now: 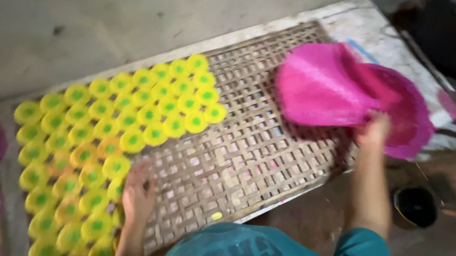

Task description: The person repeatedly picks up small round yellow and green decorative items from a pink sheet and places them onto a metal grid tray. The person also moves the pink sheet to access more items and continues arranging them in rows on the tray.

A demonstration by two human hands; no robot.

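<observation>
Hands on yellow discs, pink sheet.

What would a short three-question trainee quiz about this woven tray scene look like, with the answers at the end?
1. True or false: the right hand grips the pink mesh sheet.
2. Which end of the woven tray do the yellow discs with green centres cover, as the head camera sees it?
A. the left end
B. the right end
C. the whole tray
3. Fill in: the left hand rests at the edge of the ____ discs.

Key
1. True: its fingers close on the sheet's lower edge.
2. A: the discs fill the left end in tight rows, and the right end is bare lattice.
3. Yellow.
</observation>
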